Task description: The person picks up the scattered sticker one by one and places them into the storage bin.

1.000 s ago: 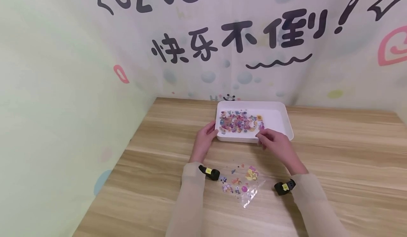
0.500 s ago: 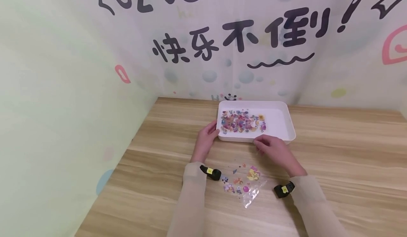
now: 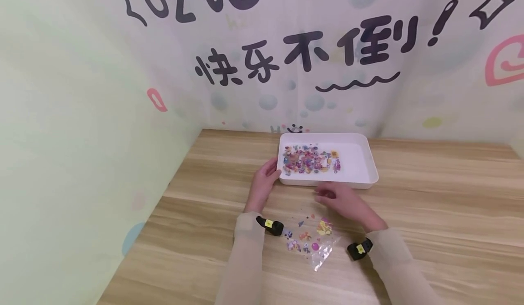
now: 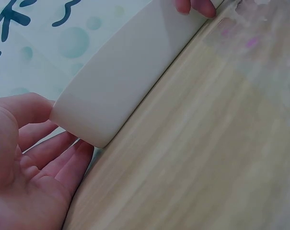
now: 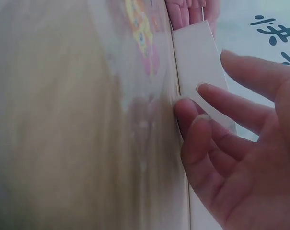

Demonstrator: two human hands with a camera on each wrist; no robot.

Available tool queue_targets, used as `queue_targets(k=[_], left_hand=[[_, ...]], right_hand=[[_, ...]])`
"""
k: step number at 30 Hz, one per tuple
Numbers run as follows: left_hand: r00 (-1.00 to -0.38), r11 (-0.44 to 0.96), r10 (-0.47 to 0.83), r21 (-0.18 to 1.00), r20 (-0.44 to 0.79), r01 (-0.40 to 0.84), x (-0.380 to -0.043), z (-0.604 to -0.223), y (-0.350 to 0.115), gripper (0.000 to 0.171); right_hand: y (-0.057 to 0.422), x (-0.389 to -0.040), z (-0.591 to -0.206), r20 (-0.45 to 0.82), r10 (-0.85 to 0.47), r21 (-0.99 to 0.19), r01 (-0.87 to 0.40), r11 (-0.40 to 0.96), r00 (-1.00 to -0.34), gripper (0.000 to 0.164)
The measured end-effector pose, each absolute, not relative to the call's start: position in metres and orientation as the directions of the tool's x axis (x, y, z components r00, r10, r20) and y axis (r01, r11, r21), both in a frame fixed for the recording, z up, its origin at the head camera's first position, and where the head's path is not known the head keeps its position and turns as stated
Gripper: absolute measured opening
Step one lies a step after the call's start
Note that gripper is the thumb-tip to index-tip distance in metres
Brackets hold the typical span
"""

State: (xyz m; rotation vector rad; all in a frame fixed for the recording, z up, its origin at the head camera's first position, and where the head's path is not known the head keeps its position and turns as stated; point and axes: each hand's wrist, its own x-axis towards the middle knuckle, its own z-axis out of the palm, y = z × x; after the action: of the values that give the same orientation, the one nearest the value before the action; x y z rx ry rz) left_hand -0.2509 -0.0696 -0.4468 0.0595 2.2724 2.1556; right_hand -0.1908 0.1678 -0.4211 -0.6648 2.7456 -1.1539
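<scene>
White tray (image 3: 370, 166) just beyond both hands (image 3: 304, 189)

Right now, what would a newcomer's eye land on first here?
Likely the white tray at the back of the wooden table, with a heap of small colourful stickers in its left half. The left hand touches the tray's left corner, and a clear sticker sheet lies between the forearms.
</scene>
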Motion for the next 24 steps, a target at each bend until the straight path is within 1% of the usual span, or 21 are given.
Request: queue_targets(k=[5,12,16,20,24], left_hand=[[-0.999,0.045,0.039,0.999,0.027,0.029,-0.25,-0.446,-0.07,0.046],[-0.999,0.066,0.041,0.998,0.006,0.009,-0.249,-0.446,-0.07,0.044],[-0.999,0.066,0.042,0.998,0.013,0.016,-0.249,-0.446,-0.07,0.044],[-0.999,0.065,0.035,0.998,0.013,0.015,-0.249,-0.447,-0.07,0.044],[-1.0,0.074,0.029,0.997,0.008,0.01,-0.248,-0.446,-0.071,0.043]], right_hand=[[0.165,-0.188,-0.421,0.063,-0.461,-0.685,-0.374,0.625,-0.885,0.037],[0.16,-0.182,-0.419,-0.087,-0.45,-0.648,-0.293,0.704,-0.889,0.057],[0.157,-0.18,-0.416,-0.119,-0.452,-0.604,-0.297,0.739,-0.884,0.069],[0.154,-0.177,-0.415,-0.11,-0.47,-0.577,-0.329,0.748,-0.876,0.069],[0.151,-0.177,-0.415,-0.114,-0.471,-0.566,-0.332,0.754,-0.875,0.063]])
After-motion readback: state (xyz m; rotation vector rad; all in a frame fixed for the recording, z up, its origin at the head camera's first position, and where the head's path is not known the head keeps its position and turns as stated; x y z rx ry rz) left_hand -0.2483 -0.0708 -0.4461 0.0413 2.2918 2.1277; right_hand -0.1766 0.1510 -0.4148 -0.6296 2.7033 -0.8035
